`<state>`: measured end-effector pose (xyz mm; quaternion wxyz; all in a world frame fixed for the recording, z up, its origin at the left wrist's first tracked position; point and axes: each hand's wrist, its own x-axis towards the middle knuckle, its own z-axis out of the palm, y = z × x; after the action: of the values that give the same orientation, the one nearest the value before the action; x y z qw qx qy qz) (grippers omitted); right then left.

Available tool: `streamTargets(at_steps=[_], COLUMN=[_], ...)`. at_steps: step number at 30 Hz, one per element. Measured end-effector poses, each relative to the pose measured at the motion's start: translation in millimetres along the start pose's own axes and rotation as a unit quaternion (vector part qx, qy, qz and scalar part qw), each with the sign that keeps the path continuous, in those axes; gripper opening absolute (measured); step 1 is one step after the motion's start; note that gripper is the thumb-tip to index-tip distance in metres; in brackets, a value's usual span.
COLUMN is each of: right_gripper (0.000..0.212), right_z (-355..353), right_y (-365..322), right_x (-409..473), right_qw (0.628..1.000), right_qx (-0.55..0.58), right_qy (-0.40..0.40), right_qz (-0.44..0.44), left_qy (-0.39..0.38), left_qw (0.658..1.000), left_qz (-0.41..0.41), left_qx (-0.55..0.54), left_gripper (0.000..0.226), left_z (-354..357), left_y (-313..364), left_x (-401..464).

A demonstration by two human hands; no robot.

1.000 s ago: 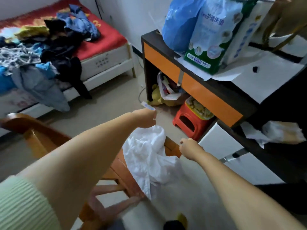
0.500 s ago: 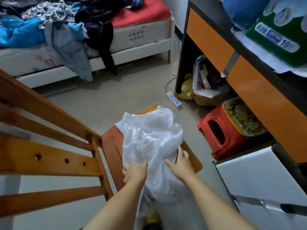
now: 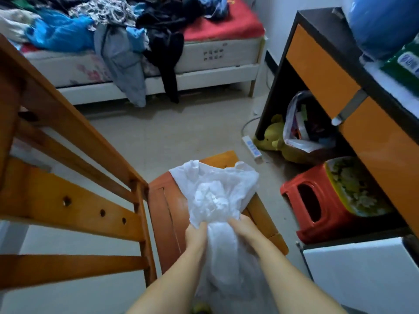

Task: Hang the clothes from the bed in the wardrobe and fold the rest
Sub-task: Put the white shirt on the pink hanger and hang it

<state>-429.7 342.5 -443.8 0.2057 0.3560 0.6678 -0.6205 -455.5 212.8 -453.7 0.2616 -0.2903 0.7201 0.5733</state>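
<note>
I see both hands on a white sheer garment (image 3: 216, 196) that lies bunched on the seat of a wooden chair (image 3: 167, 214). My left hand (image 3: 196, 234) has its grip curled into the fabric on the left side of the bunch; my right hand (image 3: 243, 227) has its grip pinching the fabric on the right side. Between the two hands the cloth is gathered into a narrow neck, and below them it hangs off the near edge of the seat. The upper part spreads wider across the seat, toward its far corner.

The chair's slatted back (image 3: 68, 200) stands at left. Beyond the floor, the bed (image 3: 226, 57) carries a pile of clothes (image 3: 108, 26), with a grey piece and a black piece draped over its side. At right, a bench with orange drawer fronts (image 3: 322, 71) stands above a red plastic stool (image 3: 317, 205), a plastic bag (image 3: 301, 123) and a yellow plush toy (image 3: 275, 134). A power strip (image 3: 251, 147) lies on the floor nearby.
</note>
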Motion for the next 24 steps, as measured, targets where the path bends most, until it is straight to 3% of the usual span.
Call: streamTargets(at_steps=[3, 7, 10, 14, 18, 22, 24], right_gripper=[0.017, 0.016, 0.021, 0.016, 0.012, 0.010, 0.018], right_z=[-12, -34, -41, -26, 14, 83, 130], right_y=[-38, -122, -201, -301, -388, -465, -501], right_x=[-42, -108, -161, -237, -302, -359, -385], right_qw=[0.999, 0.991, 0.983, 0.966, 0.933, 0.891, 0.871], right_qx=[0.006, -0.014, 0.000, 0.026, 0.012, 0.024, 0.015], right_qy=[0.037, 0.094, 0.095, 0.072, 0.073, 0.027, 0.001], right_qz=[-0.027, -0.095, -0.155, -0.247, -0.354, -0.452, -0.491], left_qy=[-0.013, -0.002, 0.019, 0.037, 0.040, 0.042, 0.058], left_qw=[0.998, 0.993, 0.983, 0.966, 0.934, 0.878, 0.845], left_qz=[-0.021, 0.037, 0.074, 0.105, 0.191, 0.314, 0.356], left_qx=[-0.051, -0.112, -0.169, -0.235, -0.298, -0.360, -0.396], left_gripper=[0.022, 0.023, 0.015, 0.027, 0.034, 0.033, 0.027], left_z=[-3, -14, -32, -74, -144, -240, -298], left_y=[37, 121, 199, 280, 357, 413, 434], left_x=[-45, -117, -176, -234, -278, -301, -306])
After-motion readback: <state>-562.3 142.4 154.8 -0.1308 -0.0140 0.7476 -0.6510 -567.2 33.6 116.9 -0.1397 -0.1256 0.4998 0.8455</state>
